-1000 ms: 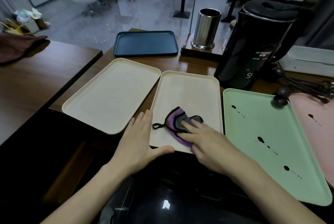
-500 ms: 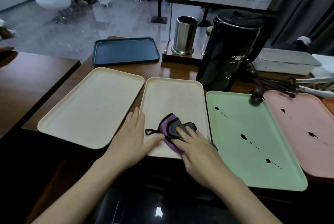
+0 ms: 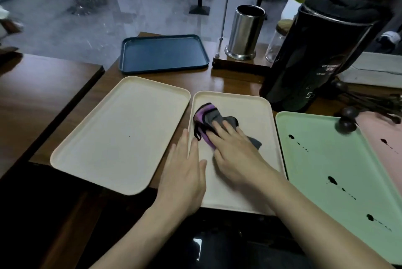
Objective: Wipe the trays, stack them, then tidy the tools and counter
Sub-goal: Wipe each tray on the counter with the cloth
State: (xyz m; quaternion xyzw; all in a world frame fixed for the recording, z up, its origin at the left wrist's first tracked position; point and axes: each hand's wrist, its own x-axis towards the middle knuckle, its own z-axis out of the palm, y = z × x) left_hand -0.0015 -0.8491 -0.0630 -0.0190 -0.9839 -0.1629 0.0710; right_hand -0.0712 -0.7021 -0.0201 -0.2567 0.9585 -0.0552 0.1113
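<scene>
Head view: right hand (image 3: 237,155) presses cloth (image 3: 214,117) on cream tray (image 3: 256,112).

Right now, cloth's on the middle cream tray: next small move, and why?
Probably sweep the cloth rightward across the middle cream tray: the right hand presses it flat near the left rim, and the left hand rests on that rim.

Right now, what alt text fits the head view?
The right hand presses a purple-grey cloth onto the middle cream tray while the left hand rests on its left edge; a stained green tray lies beside it.
</scene>
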